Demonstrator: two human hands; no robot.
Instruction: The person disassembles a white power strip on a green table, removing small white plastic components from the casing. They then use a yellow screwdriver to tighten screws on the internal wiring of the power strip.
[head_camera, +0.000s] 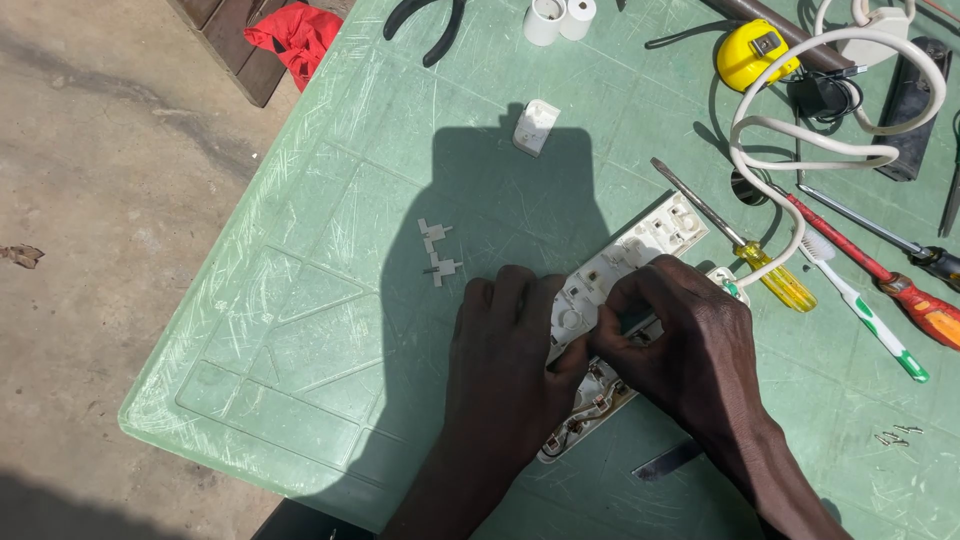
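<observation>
**Both hands on an opened power strip**

Scratched green plastic covers most of the view — a table (300, 330) standing on bare concrete, with the person's shadow falling across its middle. Near the front edge lies a white power strip (625, 255) with its inner side up, set on a slant from lower left to upper right. The left hand (505, 350) rests over the strip's lower half, fingers curled and pressing down on the white body. The right hand (675, 335) is closed in a pinch at the strip's middle, fingertips meeting the left thumb; what it pinches is too small to tell.

A white cable (800, 150) loops away from the strip's far end toward the upper right. Just beside that end lie a yellow-handled screwdriver (745, 250), a white-and-green toothbrush (865, 310) and a red-handled screwdriver (880, 275). Left of the hands, apart from them, sits a small white plastic piece (437, 252). Farther back are a small white block (536, 126), black-handled pliers (430, 25) and a yellow tape measure (755, 52). A few small screws (897, 435) lie near the right edge — well apart from the strip.
</observation>
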